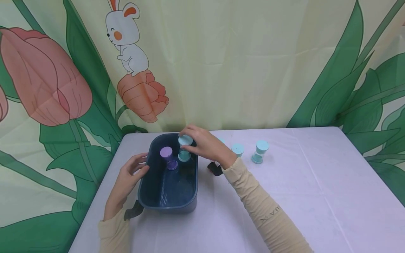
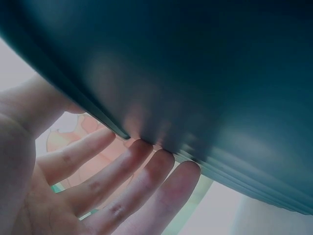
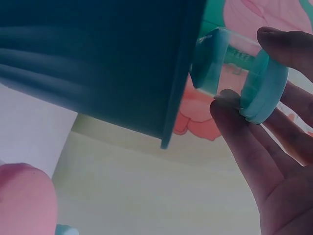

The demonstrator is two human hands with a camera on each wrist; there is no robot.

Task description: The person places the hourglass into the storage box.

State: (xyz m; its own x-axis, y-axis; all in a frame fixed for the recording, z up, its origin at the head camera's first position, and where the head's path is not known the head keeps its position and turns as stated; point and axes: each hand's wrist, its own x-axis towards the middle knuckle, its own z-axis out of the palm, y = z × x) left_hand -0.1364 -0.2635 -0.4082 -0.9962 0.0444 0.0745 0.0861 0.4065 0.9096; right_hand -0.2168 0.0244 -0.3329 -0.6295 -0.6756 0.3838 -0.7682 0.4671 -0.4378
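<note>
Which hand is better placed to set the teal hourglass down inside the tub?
Probably right: the right hand pinches that hourglass over the tub, while the left hand touches its side.

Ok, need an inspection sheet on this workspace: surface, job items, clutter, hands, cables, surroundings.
Surface: table under a creased pale cloth.
Job items: purple hourglass standing in blue bin; held teal hourglass over the bin; middle teal hourglass and rightmost teal hourglass on the table; another teal top, mostly hidden.
Clutter: rounded pink thing, partly seen, unidentified.
Hands: left hand touches the bin's side; right hand pinches the held hourglass.
Cables: nothing seen.
Surroundings: curtain printed with rabbit, tulip and leaves.
</note>
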